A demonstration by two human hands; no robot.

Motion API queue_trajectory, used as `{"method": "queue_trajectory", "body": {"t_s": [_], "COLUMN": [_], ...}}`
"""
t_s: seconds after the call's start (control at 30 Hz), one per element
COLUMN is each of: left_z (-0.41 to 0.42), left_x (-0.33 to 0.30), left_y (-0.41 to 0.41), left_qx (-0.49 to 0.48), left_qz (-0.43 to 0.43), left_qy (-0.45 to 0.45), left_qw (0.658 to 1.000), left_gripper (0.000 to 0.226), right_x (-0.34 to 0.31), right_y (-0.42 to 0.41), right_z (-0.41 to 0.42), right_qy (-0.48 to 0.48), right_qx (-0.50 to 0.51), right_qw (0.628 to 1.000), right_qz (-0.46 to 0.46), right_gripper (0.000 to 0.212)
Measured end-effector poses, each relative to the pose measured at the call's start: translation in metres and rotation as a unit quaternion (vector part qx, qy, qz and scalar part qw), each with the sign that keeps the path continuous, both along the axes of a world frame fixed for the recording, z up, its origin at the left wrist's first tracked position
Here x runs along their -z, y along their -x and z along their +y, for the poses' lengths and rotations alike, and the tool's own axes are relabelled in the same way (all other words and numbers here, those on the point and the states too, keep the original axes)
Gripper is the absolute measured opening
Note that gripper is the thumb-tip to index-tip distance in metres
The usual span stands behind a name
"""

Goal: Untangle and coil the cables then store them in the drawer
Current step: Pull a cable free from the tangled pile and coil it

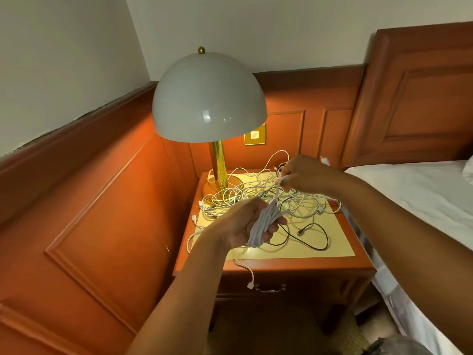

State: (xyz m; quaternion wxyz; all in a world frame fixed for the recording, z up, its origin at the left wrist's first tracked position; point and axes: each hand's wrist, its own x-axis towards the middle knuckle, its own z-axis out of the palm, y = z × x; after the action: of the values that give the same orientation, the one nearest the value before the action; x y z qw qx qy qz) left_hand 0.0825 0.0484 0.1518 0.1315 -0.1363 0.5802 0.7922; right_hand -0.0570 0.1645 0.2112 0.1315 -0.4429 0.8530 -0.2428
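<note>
We grip a white coiled cable (263, 224) in our left hand (240, 226), fingers curled round it; our right hand (304, 175) pinches its loose strand above the surface (340, 248). Tangled cables (256, 193) sprawl there, crowding the lamp (210, 98) base. The drawer (271, 285) below is closed, the bed (422, 193) beside us

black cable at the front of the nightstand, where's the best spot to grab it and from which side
Probably the wide loop of the black cable at the front right of the nightstand. It lies flat on bare tabletop, apart from the white tangle, so fingers can come straight down and pinch it. The right hand is the nearer, but both it and the left hand hold the white coil.
</note>
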Motion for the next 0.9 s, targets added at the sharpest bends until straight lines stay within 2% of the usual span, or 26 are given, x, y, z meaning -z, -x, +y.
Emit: {"method": "queue_trajectory", "body": {"t_s": [0.1, 0.2, 0.3, 0.4, 0.47, 0.5, 0.57, 0.6, 0.67, 0.7, 0.8, 0.87, 0.9], "left_z": [0.000, 0.003, 0.004, 0.001, 0.000, -0.002, -0.011, -0.015, -0.016, -0.013, -0.007, -0.007, -0.006], "left_x": [0.003, 0.013, 0.019, 0.021, 0.017, 0.016, 0.012, 0.011, 0.006, 0.004, 0.005, 0.005, 0.004], "left_y": [0.008, 0.015, 0.020, 0.025, 0.025, 0.024, 0.022, 0.020, 0.015, 0.012, 0.008, 0.005, 0.003], "left_qx": [-0.023, -0.099, -0.198, -0.240, -0.261, -0.274, -0.289, -0.293, -0.265, -0.247, -0.217, -0.225, -0.226], "left_qz": [-0.018, -0.011, -0.002, -0.009, 0.006, 0.023, 0.063, 0.078, 0.092, 0.093, 0.101, 0.098, 0.095], "left_qy": [0.051, 0.077, -0.017, -0.129, -0.177, -0.203, -0.251, -0.265, -0.295, -0.308, -0.308, -0.285, -0.282], "left_qw": [0.998, 0.992, 0.980, 0.962, 0.949, 0.940, 0.922, 0.915, 0.914, 0.914, 0.921, 0.927, 0.928], "left_gripper": [0.036, 0.028, 0.027, 0.035, 0.043, 0.046, 0.051, 0.055, 0.054, 0.047, 0.026, 0.019, 0.018], "right_x": [0.012, 0.025, 0.050, 0.080, 0.098, 0.106, 0.120, 0.125, 0.130, 0.130, 0.122, 0.109, 0.102], "right_y": [-0.017, -0.033, -0.061, -0.094, -0.108, -0.114, -0.125, -0.129, -0.123, -0.115, -0.086, -0.070, -0.064], "right_z": [0.001, 0.006, 0.007, 0.007, 0.009, 0.011, 0.015, 0.016, 0.014, 0.012, 0.007, 0.007, 0.007], "right_qy": [-0.038, -0.022, 0.039, 0.176, 0.259, 0.288, 0.317, 0.322, 0.322, 0.317, 0.303, 0.287, 0.278], "right_qx": [-0.023, -0.027, -0.003, 0.058, 0.117, 0.144, 0.166, 0.167, 0.179, 0.188, 0.171, 0.125, 0.100], "right_qw": [0.997, 0.996, 0.998, 0.983, 0.948, 0.917, 0.827, 0.787, 0.738, 0.728, 0.739, 0.776, 0.800], "right_qz": [0.069, 0.078, 0.044, -0.017, -0.141, -0.237, -0.434, -0.500, -0.565, -0.578, -0.577, -0.547, -0.522], "right_gripper": [0.034, 0.022, 0.016, 0.012, 0.009, 0.011, 0.025, 0.033, 0.046, 0.054, 0.075, 0.079, 0.074]}}
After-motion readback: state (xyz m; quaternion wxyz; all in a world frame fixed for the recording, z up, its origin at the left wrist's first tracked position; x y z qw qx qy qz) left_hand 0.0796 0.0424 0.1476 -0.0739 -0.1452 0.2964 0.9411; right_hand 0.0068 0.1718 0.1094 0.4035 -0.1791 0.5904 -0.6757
